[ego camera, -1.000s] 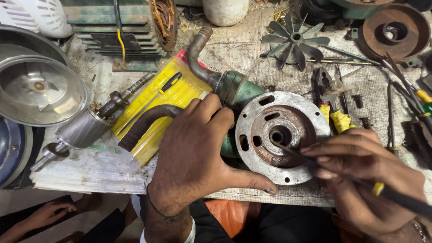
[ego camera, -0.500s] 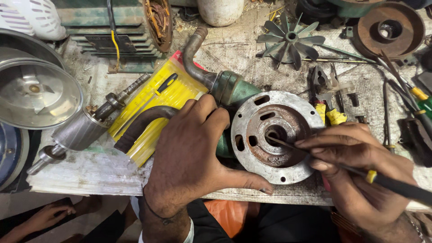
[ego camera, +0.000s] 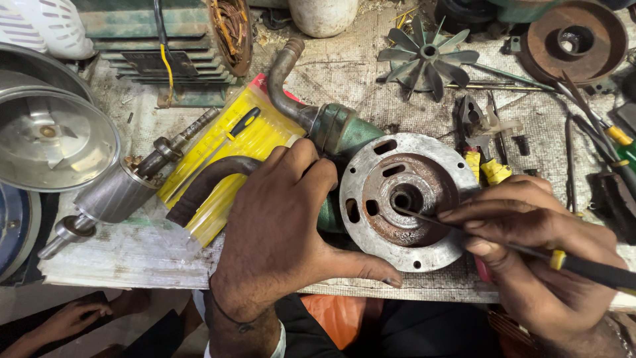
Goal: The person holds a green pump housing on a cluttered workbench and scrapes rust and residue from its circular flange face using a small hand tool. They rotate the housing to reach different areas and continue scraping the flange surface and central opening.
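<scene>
hands meet over a round metal end plate (ego camera: 404,199) with a rusty middle, lying flat near the front edge of the workbench (ego camera: 132,258). left hand (ego camera: 285,232) lies spread and open, palm down, just left of the plate, fingers on the green pump body (ego camera: 344,129) behind it and thumb along the plate's near rim. right hand (ego camera: 530,258) is closed around a screwdriver (ego camera: 583,265) with a black handle and yellow collar; its thin shaft crosses the plate's right side and the tip sits at the central hole. left of the plate, half under the left hand, a flat yellow plastic packet (ego camera: 218,152) with a red end lies slantwise, a small screwdriver sealed inside and a dark curved hose across it. further left lies a grey rotor on its shaft (ego camera: 119,192). right of the plate are yellow-handled pliers (ego camera: 487,149). behind the plate a grey fan impeller (ego camera: 424,56) lies flat. beyond the packet, a green motor housing (ego camera: 159,40) carries a dark rectangular label on its ribbed side.
</scene>
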A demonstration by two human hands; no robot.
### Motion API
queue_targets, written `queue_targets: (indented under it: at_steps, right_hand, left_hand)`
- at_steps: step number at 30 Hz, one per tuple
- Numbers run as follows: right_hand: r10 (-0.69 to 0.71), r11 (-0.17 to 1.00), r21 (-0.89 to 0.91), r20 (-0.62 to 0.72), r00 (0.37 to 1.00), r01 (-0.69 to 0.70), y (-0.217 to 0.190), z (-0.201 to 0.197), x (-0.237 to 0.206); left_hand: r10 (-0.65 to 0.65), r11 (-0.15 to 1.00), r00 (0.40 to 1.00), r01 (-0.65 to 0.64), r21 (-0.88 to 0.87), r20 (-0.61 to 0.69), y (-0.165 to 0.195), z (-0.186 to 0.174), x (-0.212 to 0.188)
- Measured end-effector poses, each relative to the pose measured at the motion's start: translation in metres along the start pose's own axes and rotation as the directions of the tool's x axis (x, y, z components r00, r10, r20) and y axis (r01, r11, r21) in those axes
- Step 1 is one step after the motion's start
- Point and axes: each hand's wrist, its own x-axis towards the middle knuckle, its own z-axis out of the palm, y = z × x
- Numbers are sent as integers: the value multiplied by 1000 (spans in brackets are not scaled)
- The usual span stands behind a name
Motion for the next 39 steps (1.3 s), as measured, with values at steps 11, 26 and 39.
queue_targets:
  at_steps: [11, 26, 39]
  right_hand:
    - [-54, 982, -185, -85, 995, 37, -10, 9, 3]
    - [-163, 955, -242, 58, 985, 172, -7, 4, 6]
    - [-59, 998, -1, -8, 998, 59, 2, 0, 0]
  left_hand:
    - [3, 1000, 1000, -3, -3, -5, 1, 0, 0]
    - [-37, 999, 999, 37, -10, 35, 2, -1, 0]
    - [-7, 1000, 1000, 7, -6, -4, 1, 0, -1]
